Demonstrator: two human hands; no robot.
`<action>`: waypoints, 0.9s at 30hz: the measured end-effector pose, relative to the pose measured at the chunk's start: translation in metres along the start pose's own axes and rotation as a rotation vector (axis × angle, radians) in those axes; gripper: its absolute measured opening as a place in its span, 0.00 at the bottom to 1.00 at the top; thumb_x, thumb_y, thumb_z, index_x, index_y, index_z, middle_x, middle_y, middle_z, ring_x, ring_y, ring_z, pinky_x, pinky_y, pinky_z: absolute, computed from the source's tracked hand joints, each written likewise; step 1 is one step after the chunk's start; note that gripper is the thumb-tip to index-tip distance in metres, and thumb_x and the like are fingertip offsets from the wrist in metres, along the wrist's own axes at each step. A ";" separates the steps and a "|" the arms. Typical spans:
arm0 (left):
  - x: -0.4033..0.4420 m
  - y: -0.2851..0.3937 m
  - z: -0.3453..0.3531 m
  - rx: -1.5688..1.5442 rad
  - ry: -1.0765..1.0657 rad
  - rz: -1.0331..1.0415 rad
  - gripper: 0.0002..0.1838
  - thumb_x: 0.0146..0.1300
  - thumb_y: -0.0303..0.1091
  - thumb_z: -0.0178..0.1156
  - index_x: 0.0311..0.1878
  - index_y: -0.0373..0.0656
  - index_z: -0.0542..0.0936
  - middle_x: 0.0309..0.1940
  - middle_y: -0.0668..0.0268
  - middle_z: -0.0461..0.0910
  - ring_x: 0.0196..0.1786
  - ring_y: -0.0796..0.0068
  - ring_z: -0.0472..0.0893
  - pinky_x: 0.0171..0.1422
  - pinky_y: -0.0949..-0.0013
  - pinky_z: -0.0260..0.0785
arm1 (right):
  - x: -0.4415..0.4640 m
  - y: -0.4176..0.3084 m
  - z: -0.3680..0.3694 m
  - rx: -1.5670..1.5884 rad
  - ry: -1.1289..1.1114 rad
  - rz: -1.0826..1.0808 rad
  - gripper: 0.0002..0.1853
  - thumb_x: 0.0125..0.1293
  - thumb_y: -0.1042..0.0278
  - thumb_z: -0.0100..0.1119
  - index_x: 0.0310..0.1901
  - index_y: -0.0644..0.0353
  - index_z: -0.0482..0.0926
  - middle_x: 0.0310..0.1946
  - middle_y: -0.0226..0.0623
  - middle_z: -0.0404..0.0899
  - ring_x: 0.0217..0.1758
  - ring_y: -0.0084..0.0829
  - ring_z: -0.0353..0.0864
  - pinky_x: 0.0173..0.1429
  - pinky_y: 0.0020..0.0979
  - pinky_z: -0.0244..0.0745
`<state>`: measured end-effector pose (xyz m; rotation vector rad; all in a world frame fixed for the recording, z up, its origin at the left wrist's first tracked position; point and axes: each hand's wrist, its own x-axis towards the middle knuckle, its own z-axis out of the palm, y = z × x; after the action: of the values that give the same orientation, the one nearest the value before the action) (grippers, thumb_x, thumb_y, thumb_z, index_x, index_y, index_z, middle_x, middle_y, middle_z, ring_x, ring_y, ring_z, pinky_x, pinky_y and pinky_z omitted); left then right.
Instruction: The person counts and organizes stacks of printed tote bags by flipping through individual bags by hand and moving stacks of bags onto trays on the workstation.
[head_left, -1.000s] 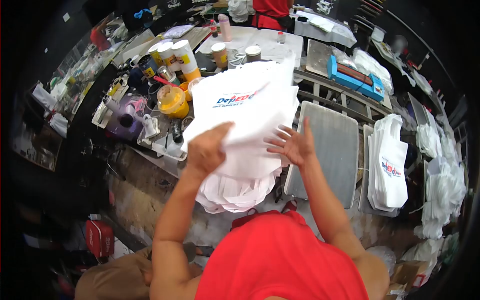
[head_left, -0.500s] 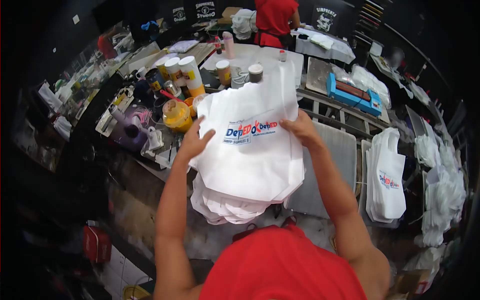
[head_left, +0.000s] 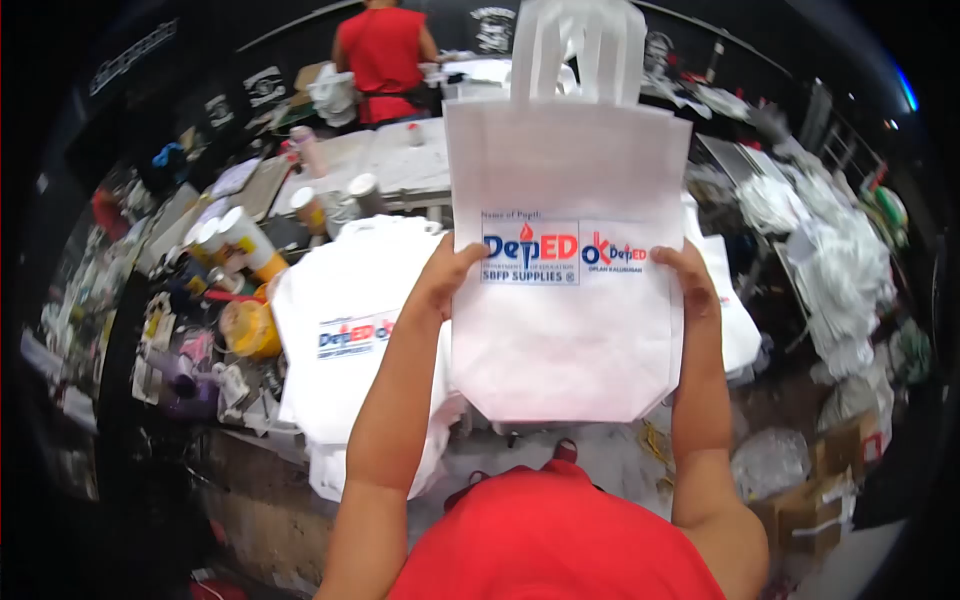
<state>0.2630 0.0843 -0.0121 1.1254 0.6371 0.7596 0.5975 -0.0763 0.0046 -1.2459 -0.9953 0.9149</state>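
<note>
A white tote bag (head_left: 565, 345) with blue and red "DepED" and "OK" lettering is held upright in front of me, its handles pointing up. Its left side is pinched by my left hand (head_left: 445, 278), thumb on the front beside the print. My right hand (head_left: 692, 285) grips the opposite side the same way, fingers mostly hidden behind. Offset edges at the top right hint at more than one layer; I cannot tell how many bags are held. Below and left lies a stack of white bags (head_left: 335, 400) with the same print, partly behind my left forearm.
More printed white bags (head_left: 735, 325) show behind my right hand. At left, a yellow tub (head_left: 248, 328) and white-lidded containers (head_left: 245, 235) crowd the bench. A person in red (head_left: 380, 55) stands at the back. White bundles (head_left: 840, 270) and cardboard boxes (head_left: 810, 510) are at right.
The held bag has risen off the stack and moved right, with both hands still on its sides. My view has turned right, so the stack now appears further left.
</note>
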 end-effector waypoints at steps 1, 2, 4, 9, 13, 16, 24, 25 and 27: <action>0.009 -0.026 0.013 0.058 0.082 -0.068 0.30 0.62 0.35 0.64 0.64 0.30 0.70 0.51 0.50 0.82 0.49 0.61 0.86 0.49 0.58 0.84 | -0.005 0.021 -0.028 0.010 -0.013 0.077 0.39 0.55 0.63 0.65 0.68 0.72 0.71 0.59 0.47 0.81 0.59 0.37 0.82 0.65 0.33 0.75; 0.016 -0.052 0.027 0.000 0.103 -0.148 0.29 0.62 0.36 0.64 0.64 0.29 0.71 0.51 0.50 0.82 0.49 0.60 0.86 0.48 0.57 0.84 | -0.013 0.051 -0.053 0.065 0.049 0.190 0.36 0.57 0.64 0.63 0.68 0.73 0.71 0.59 0.47 0.81 0.60 0.38 0.82 0.64 0.35 0.76; 0.035 -0.133 0.038 0.079 0.142 -0.301 0.29 0.63 0.38 0.63 0.63 0.29 0.74 0.51 0.49 0.83 0.50 0.58 0.87 0.47 0.55 0.83 | -0.020 0.146 -0.085 0.029 0.122 0.362 0.34 0.58 0.65 0.62 0.66 0.72 0.72 0.57 0.48 0.82 0.57 0.39 0.83 0.62 0.36 0.77; 0.044 -0.368 -0.009 0.553 0.219 -0.557 0.28 0.64 0.41 0.61 0.61 0.28 0.78 0.54 0.44 0.83 0.58 0.49 0.84 0.61 0.54 0.76 | -0.050 0.393 -0.106 -0.173 0.245 0.597 0.26 0.61 0.69 0.59 0.61 0.71 0.75 0.51 0.50 0.84 0.50 0.41 0.87 0.56 0.38 0.81; 0.029 -0.373 -0.006 0.720 0.410 -0.511 0.30 0.68 0.44 0.61 0.62 0.26 0.73 0.55 0.39 0.82 0.61 0.43 0.81 0.64 0.55 0.73 | -0.059 0.401 -0.107 -0.248 0.234 0.577 0.25 0.65 0.68 0.57 0.62 0.71 0.75 0.52 0.53 0.84 0.54 0.44 0.86 0.59 0.40 0.79; 0.025 -0.317 0.024 0.858 0.422 -0.338 0.31 0.73 0.50 0.59 0.63 0.29 0.72 0.55 0.39 0.82 0.60 0.44 0.82 0.63 0.56 0.73 | -0.034 0.333 -0.099 -0.511 0.223 0.459 0.26 0.67 0.65 0.58 0.64 0.70 0.73 0.55 0.56 0.83 0.59 0.46 0.83 0.63 0.41 0.76; -0.009 -0.386 -0.024 0.744 0.315 -0.565 0.35 0.69 0.46 0.66 0.70 0.31 0.70 0.61 0.46 0.80 0.62 0.58 0.82 0.67 0.61 0.72 | -0.024 0.379 -0.123 -0.463 0.070 0.632 0.34 0.70 0.47 0.64 0.64 0.70 0.73 0.53 0.56 0.84 0.57 0.46 0.85 0.63 0.41 0.76; -0.007 -0.379 -0.014 0.742 0.323 -0.568 0.35 0.69 0.46 0.66 0.70 0.31 0.70 0.61 0.46 0.80 0.62 0.58 0.82 0.67 0.61 0.72 | -0.027 0.393 -0.127 -0.393 0.038 0.632 0.35 0.69 0.47 0.66 0.64 0.70 0.73 0.53 0.55 0.85 0.56 0.42 0.85 0.63 0.39 0.77; 0.006 -0.359 0.003 0.275 0.400 -0.580 0.34 0.67 0.42 0.65 0.70 0.31 0.70 0.61 0.46 0.80 0.63 0.58 0.81 0.68 0.60 0.71 | -0.012 0.405 -0.129 -0.358 0.036 0.608 0.32 0.68 0.52 0.67 0.63 0.71 0.74 0.52 0.53 0.85 0.56 0.39 0.85 0.62 0.39 0.78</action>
<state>0.3436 0.0020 -0.3517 0.9624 1.3683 0.3958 0.7098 -0.0847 -0.4050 -1.9213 -0.7771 1.2009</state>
